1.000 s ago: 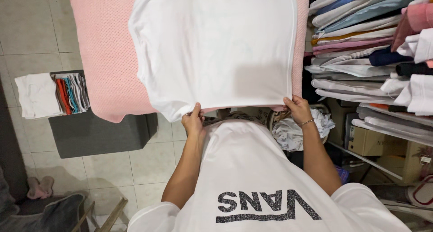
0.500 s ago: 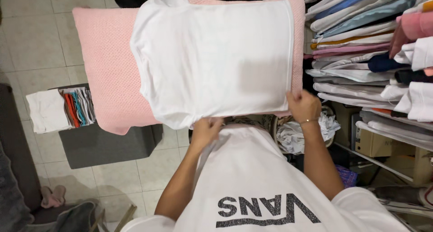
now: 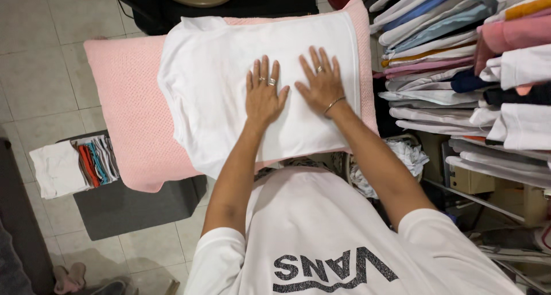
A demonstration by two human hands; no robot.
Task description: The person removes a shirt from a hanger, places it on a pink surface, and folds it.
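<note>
Two flat, open hands, left hand (image 3: 263, 97), right hand (image 3: 322, 86), gripping nothing, side by side on white T-shirt (image 3: 224, 94), mid pink cushion (image 3: 129, 117).

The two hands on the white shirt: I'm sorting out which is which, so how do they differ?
The left hand wears rings and no bracelet; the right hand wears a ring and a bracelet at the wrist. The left lies lower on the white shirt, the right higher. Both lie flat, fingers spread.

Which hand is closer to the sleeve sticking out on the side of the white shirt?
Probably the left hand. It lies flat nearer the sleeve of the white shirt, while the right hand rests near the opposite edge.
</note>
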